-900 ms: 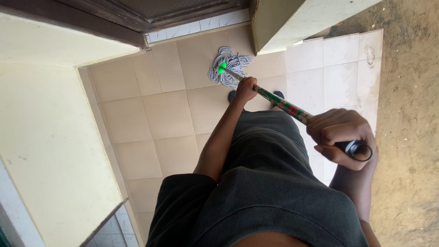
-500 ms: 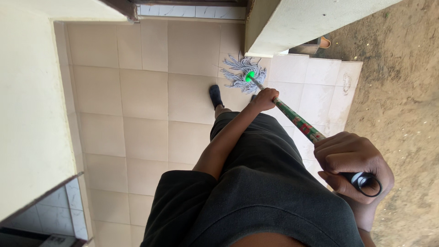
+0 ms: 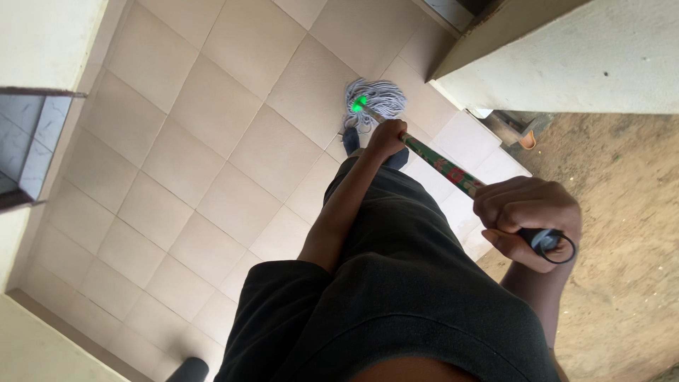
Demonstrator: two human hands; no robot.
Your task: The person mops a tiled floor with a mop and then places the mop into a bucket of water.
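Head view, looking down the person's own body at a tiled floor. The left hand (image 3: pixel 387 136) grips the mop handle (image 3: pixel 442 167) low on the shaft, fingers wrapped fully around it. The right hand (image 3: pixel 527 216) is closed in a fist around the black upper end of the same handle, where a small black hanging loop (image 3: pixel 556 245) projects past the knuckles. The handle, patterned in green and red, runs diagonally from the right hand down to a bright green socket (image 3: pixel 360 103), which joins it to the grey string mop head (image 3: pixel 375 99). The mop head rests on the beige floor tiles (image 3: pixel 212 127), its strands bunched together, just beside the foot of a pale wall corner (image 3: pixel 566 64) and near the step (image 3: pixel 467 141) of lighter tiles that leads to bare earth (image 3: pixel 629 212) outside. A dark shoe (image 3: pixel 351 139) is visible just below the mop head, close to the left hand; the person's dark shirt (image 3: pixel 396 297) fills the lower centre. At left, a ledge faced with small grey tiles (image 3: pixel 32 152) stands against a cream wall (image 3: pixel 42 35).

As a judgement of progress: mopping is under way, with the head working the far corner by the doorway. The tiles show neither a clear wet sheen nor a boundary between cleaned and uncleaned areas, so the share of floor already covered cannot be told; the broad expanse at left may remain.
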